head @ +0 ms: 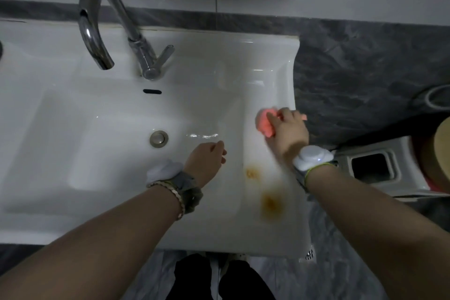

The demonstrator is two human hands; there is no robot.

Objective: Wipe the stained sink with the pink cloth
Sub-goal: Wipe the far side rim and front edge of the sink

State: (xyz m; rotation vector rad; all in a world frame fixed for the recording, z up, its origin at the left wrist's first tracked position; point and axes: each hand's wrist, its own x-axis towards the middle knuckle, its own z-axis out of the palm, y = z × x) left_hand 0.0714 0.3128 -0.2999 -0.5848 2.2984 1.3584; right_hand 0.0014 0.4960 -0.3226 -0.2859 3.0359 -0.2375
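Note:
A white ceramic sink [80,95] fills the view, with its drain [158,138] near the middle of the basin. Two brown stains mark its right ledge: a small one [252,173] and a larger one [272,204] nearer the front edge. My right hand [287,133] presses a bunched pink cloth [264,122] on the right ledge, beyond the stains. My left hand [207,161] hovers over the basin's right side, fingers loosely curled, holding nothing.
A chrome tap [97,31] with a side lever [163,55] stands at the back of the sink. Dark marbled counter [360,75] lies to the right. A white bin with a square opening [372,168] and a tan round object [440,153] are at the right edge.

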